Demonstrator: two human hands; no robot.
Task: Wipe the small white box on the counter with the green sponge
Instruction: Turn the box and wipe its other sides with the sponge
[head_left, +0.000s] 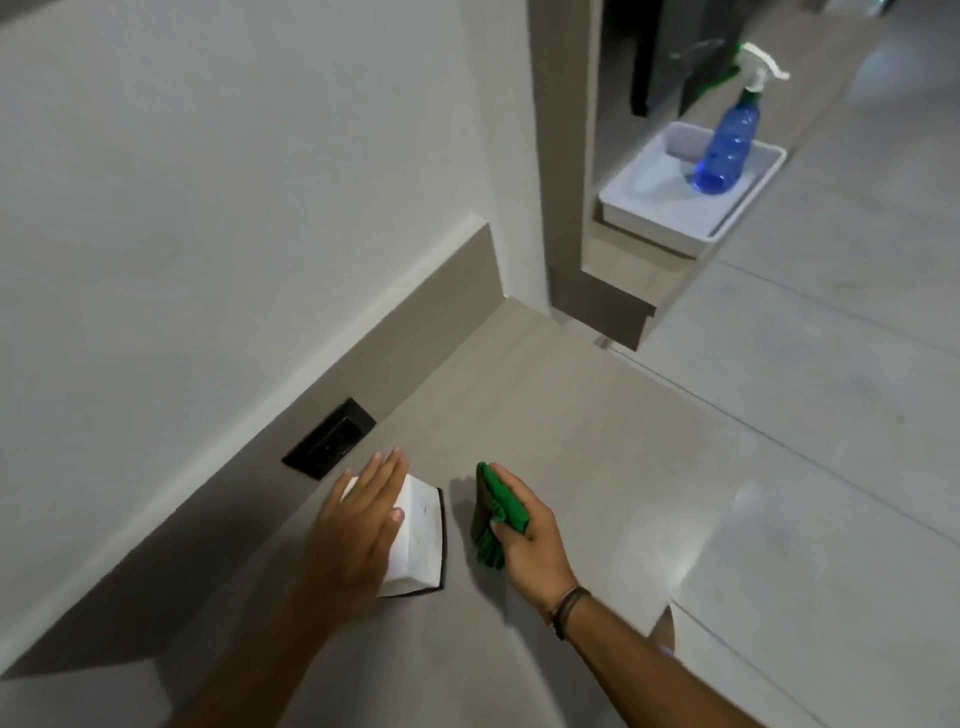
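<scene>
fingers of my left hand (358, 525) lie flat, open on the white box (423, 535); just beside it my right hand (530, 540) grips the green sponge (493, 514).

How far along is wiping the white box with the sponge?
Done: the green sponge is already in the right hand's grip. In hand: the left hand lies flat on the small white box, steadying it on the counter. Left: the wiping itself; the sponge sits beside the box, apparently not touching it.
</scene>
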